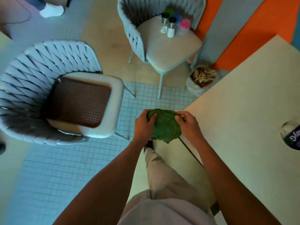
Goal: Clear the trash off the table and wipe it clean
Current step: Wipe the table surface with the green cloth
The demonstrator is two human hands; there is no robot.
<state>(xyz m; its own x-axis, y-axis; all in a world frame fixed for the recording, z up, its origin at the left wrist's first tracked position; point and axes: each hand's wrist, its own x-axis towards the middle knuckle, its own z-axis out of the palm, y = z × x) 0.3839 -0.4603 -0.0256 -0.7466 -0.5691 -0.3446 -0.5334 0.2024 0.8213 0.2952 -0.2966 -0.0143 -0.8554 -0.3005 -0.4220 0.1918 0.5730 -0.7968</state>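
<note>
— Cloth (pixel 164 125): where is it, and how is the grip on it?

— Bunched between both hands just off the counter (pixel 243 98) corner, above the floor. The left hand (pixel 143 123) curls its fingers round one side, the right hand (pixel 188 121) pinches the other edge.

— What could go wrong?

— My guess: a wadded cloth wipes with a small face and may just smear. A loose flap hangs below; it could drag. The bottle (pixel 292 135) lies on the counter near the right edge, and a broad sweep might knock it off.

— And the trash?

— A bag (pixel 203 78) full of scraps sits on the floor by the far chair (pixel 162 46).

— Anything unclear?

— The bottle is cut off by the frame. Whether the cloth is damp, I cannot tell. The counter's far part is out of view.
</note>
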